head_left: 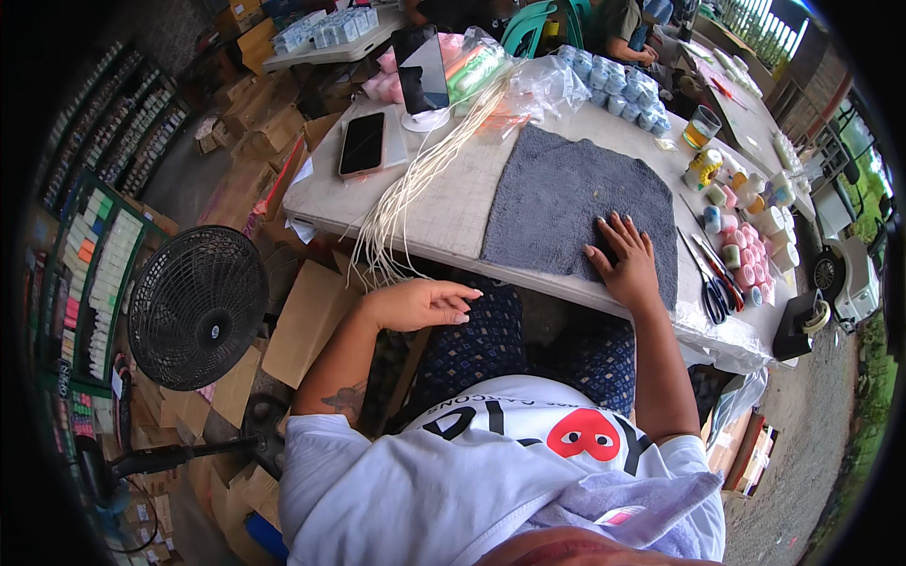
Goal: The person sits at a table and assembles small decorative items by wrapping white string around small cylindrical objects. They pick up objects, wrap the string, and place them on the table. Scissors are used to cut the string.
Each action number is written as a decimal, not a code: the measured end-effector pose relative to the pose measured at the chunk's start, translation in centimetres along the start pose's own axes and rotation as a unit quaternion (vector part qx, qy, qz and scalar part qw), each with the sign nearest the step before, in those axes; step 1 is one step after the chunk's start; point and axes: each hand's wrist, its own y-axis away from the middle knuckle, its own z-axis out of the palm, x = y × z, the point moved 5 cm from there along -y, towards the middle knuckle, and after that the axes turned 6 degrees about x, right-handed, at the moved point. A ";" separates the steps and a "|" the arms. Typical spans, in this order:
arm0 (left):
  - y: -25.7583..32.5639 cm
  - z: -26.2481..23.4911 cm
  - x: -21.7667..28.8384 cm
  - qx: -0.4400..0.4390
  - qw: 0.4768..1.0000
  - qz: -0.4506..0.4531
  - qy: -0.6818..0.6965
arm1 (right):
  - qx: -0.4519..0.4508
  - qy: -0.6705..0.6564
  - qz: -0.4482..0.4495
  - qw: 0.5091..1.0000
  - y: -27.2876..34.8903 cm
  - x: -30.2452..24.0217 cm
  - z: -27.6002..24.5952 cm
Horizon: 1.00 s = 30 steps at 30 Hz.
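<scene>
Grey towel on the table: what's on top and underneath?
The right hand rests on the grey towel. The white table shows beside it; whatever lies directly underneath is covered.

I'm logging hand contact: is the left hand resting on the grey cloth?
No, the left hand is away from the grey cloth, where the right hand rests.

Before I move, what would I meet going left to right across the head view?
Black fan → bundle of pale cords → gray towel → scissors → pink rolls → black tape dispenser.
</scene>
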 end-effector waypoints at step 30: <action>-19.5 3.3 9.4 0.219 0.923 0.258 -0.185 | -0.064 -0.106 0.026 0.992 -4.6 5.1 -0.9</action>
